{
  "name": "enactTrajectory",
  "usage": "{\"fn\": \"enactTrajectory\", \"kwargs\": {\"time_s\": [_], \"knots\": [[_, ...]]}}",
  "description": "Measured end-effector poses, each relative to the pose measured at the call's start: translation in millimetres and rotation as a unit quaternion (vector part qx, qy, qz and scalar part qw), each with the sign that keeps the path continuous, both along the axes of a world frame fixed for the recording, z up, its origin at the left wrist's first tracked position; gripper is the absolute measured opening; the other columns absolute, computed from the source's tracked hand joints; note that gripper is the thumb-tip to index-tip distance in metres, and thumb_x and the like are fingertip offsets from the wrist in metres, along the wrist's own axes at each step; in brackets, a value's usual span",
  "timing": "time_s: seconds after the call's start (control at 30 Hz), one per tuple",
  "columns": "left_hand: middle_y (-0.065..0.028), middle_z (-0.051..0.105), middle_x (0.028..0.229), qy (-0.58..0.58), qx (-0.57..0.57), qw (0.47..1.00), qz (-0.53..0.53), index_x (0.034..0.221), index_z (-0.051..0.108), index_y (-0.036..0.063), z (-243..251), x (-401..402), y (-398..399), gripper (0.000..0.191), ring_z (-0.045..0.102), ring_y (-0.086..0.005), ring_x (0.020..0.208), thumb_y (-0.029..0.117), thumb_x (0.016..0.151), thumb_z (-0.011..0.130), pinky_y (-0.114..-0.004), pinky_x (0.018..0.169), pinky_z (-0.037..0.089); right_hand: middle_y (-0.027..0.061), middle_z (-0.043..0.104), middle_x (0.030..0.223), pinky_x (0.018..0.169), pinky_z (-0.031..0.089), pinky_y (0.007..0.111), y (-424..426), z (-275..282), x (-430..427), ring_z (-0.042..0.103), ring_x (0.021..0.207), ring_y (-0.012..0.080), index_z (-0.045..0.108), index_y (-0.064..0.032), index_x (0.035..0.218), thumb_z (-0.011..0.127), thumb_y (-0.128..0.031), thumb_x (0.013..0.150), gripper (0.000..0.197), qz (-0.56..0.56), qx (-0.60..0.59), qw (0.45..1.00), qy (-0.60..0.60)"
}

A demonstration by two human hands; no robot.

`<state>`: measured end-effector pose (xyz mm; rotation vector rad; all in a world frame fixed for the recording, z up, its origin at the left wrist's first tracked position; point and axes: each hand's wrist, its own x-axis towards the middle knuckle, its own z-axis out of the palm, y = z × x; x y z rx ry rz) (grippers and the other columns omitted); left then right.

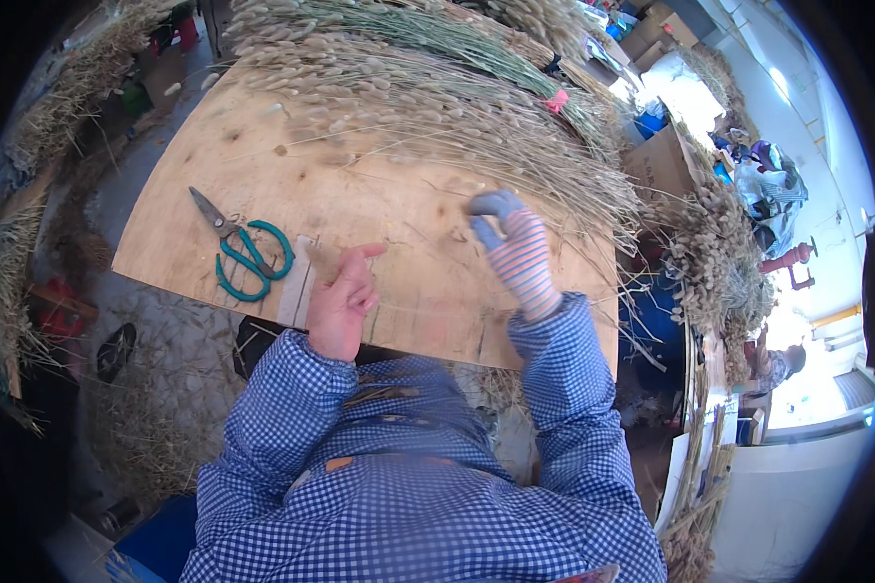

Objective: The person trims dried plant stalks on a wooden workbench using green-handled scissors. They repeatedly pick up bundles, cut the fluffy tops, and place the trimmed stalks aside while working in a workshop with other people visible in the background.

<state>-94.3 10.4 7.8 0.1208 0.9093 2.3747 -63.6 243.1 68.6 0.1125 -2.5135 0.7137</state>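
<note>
My left hand is bare, held over the front edge of a plywood tabletop. Its index finger points right while the other fingers curl; whether a thin stem lies in them is unclear. Just left of it is a greyish strip at the table edge. Scissors with teal handles lie farther left, blades pointing away from me. My right hand, in a striped glove with grey fingertips, hovers over the right part of the wood. A gap shows between its thumb and bent fingers, with nothing visible there.
Dried bunny-tail grass covers the table's far side, stems toward the right. Among it lies a greener bundle with a pink tie. More dried bunches and a cardboard box stand at right. Straw litters the floor.
</note>
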Motion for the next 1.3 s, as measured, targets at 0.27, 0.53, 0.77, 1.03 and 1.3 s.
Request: {"fn": "enactTrajectory", "kwargs": {"time_s": [0.27, 0.53, 0.77, 1.03, 1.3], "knots": [[-0.0005, 0.057, 0.099, -0.077, 0.031, 0.996, 0.029, 0.124, 0.051, 0.0049, -1, 2, 1, 0.03, 0.053, -0.0112, 0.088, 0.015, 0.095, 0.051, -0.028, 0.078, 0.044, 0.0114, 0.063, 0.104, 0.082, 0.048, 0.04, -133, -6, -35, 0.059, 0.094, 0.0336, 0.065, -0.0064, 0.092, 0.063, -0.016, 0.077, 0.018, 0.132, -0.05, 0.99, -0.026], [0.0045, 0.058, 0.09, -0.084, 0.105, 0.991, 0.022, 0.102, 0.06, 0.008, -15, -6, -5, 0.011, 0.042, -0.0024, 0.063, 0.015, 0.093, 0.056, -0.019, 0.061, 0.037, 0.0148, 0.062, 0.101, 0.078, 0.049, 0.041, -106, -12, 4, 0.06, 0.093, 0.0317, 0.064, -0.0064, 0.097, 0.06, -0.022, 0.082, 0.022, 0.027, -0.017, 0.993, -0.115], [0.0077, 0.049, 0.076, -0.084, 0.044, 0.995, 0.024, 0.095, 0.06, 0.0109, -5, -2, -4, 0.008, 0.035, -0.0024, 0.059, 0.018, 0.092, 0.06, -0.02, 0.058, 0.033, 0.011, 0.062, 0.082, 0.067, 0.048, 0.041, -90, -31, 18, 0.06, 0.075, 0.032, 0.063, -0.0091, 0.091, 0.06, -0.023, 0.082, 0.016, 0.029, 0.071, 0.993, -0.09], [0.0034, 0.03, 0.063, -0.089, -0.04, 0.994, 0.044, 0.063, 0.039, 0.0135, 12, 5, -5, 0.043, 0.027, -0.0087, 0.056, 0.035, 0.1, 0.044, -0.024, 0.057, 0.029, 0.0169, 0.063, 0.081, 0.065, 0.047, 0.043, -104, -29, 30, 0.062, 0.075, 0.0341, 0.061, -0.0073, 0.087, 0.056, -0.031, 0.088, 0.024, 0.037, 0.011, 0.959, -0.279], [0.0003, 0.038, 0.071, 0.072, 0.028, 0.984, 0.163, 0.058, 0.033, 0.0128, 10, -13, -28, 0.052, 0.038, -0.0123, 0.067, 0.042, 0.101, 0.037, -0.028, 0.069, 0.038, 0.0131, 0.065, 0.077, 0.067, 0.05, 0.037, -18, -37, 74, 0.062, 0.073, 0.0289, 0.062, 0.0, 0.089, 0.057, -0.026, 0.088, 0.026, 0.095, -0.142, 0.905, -0.389]]}}
